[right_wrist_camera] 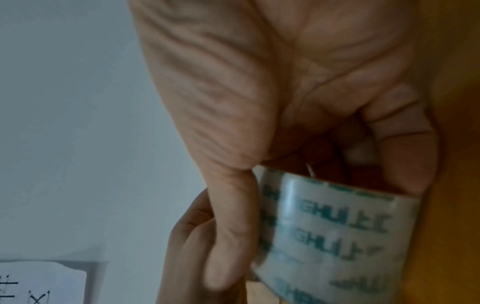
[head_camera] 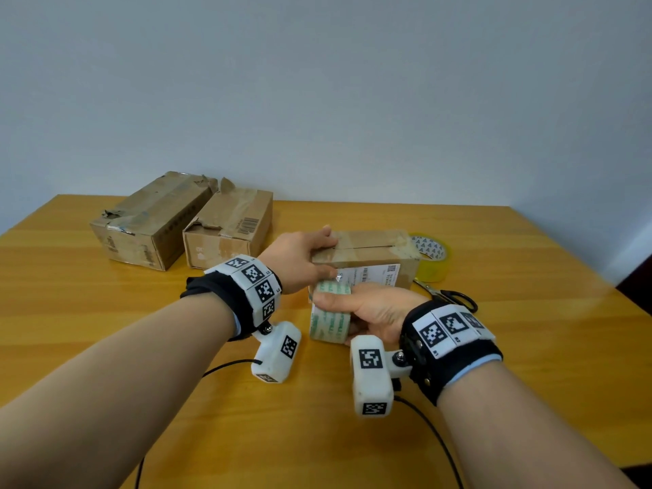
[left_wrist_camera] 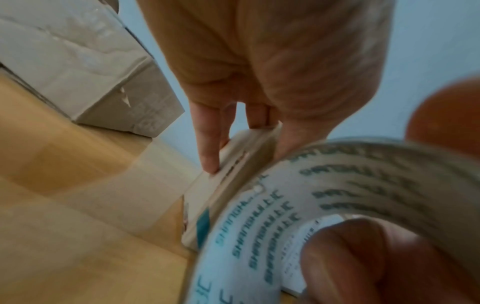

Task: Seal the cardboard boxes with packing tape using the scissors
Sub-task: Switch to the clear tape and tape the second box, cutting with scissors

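A small cardboard box (head_camera: 374, 252) with a white shipping label lies at the table's centre. My left hand (head_camera: 315, 254) holds its left end, fingers over the top and thumb on the near face. The left wrist view shows the left hand (left_wrist_camera: 259, 72) laid on the box (left_wrist_camera: 233, 174). Just in front of the box, my right hand (head_camera: 356, 305) grips a clear tape roll (head_camera: 330, 319) with green print, thumb across the outside. The left wrist view shows a finger inside the tape roll's (left_wrist_camera: 324, 205) core. Black-handled scissors (head_camera: 451, 297) lie on the table right of the box, untouched.
Two worn cardboard boxes (head_camera: 151, 224) (head_camera: 229, 238) sit at the back left. A yellowish tape roll (head_camera: 432, 257) stands behind the small box's right end. The wooden table (head_camera: 106, 330) ends at the wall behind, and cables trail under my wrists.
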